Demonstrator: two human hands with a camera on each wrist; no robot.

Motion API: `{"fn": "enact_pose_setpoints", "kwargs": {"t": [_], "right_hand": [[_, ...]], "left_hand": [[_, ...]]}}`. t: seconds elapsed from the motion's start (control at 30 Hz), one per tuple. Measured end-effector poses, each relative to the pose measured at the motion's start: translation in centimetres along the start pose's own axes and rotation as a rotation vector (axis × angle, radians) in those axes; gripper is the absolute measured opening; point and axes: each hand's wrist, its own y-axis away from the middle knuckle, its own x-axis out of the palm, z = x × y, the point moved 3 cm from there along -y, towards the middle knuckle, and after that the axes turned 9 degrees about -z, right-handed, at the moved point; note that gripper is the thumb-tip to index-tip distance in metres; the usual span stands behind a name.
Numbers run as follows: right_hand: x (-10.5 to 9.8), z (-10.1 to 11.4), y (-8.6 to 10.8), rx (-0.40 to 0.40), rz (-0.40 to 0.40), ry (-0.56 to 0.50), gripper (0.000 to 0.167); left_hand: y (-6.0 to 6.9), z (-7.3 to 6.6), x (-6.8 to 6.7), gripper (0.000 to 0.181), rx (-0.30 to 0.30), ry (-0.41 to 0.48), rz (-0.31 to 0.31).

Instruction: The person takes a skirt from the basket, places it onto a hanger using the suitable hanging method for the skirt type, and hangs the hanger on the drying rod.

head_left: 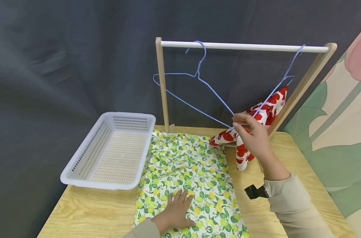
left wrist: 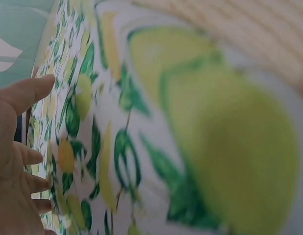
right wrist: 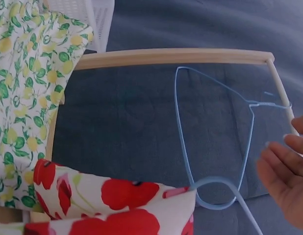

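A white cloth printed with lemons and green leaves (head_left: pixel 186 165) lies spread on the table. My left hand (head_left: pixel 177 211) rests on its near part, fingers spread and straight. In the left wrist view, the cloth (left wrist: pixel 127 147) fills most of the picture beside the fingers. My right hand (head_left: pixel 254 135) is raised by the rack, fingers loosely bent near the right end of a bare blue hanger (head_left: pixel 210 87). In the right wrist view nothing shows between the right hand's (right wrist: pixel 289 171) fingers. A red-flowered white cloth (head_left: pixel 268 109) hangs from a second blue hanger (head_left: pixel 275 89), partly behind that hand.
A rack with a white bar (head_left: pixel 242 46) and wooden posts (head_left: pixel 163 89) stands at the back of the wooden table (head_left: pixel 88 211). Left of the lemon cloth sits a white perforated basket (head_left: pixel 67 173). A dark curtain (head_left: pixel 79 59) hangs behind.
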Motion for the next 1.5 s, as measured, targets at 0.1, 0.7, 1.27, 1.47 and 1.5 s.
{"fn": "enact_pose_setpoints", "kwargs": {"t": [0.1, 0.7, 1.27, 1.47, 1.5], "right_hand": [[-0.1, -0.1, -1.0, 0.024, -0.013, 0.021, 0.029], [1.8, -1.5, -5.5, 0.277, 0.252, 0.075, 0.027], [3.5, 0.1, -5.4, 0.281, 0.488, -0.107, 0.031], [3.8, 1.1, -5.6, 0.296, 0.608, -0.241, 0.033], [3.9, 1.2, -5.6, 0.301, 0.62, -0.26, 0.033]], "left_hand": [[0.0, -0.5, 0.4, 0.084, 0.02, 0.023, 0.001], [-0.1, -3.8, 2.2, 0.082, 0.243, -0.01, -0.005], [-0.6, -4.7, 3.0, 0.075, 0.257, -0.025, 0.032], [-1.5, -5.7, 3.3, 0.079, 0.238, -0.072, 0.067], [-1.7, -5.9, 3.4, 0.079, 0.233, -0.08, 0.074]]}}
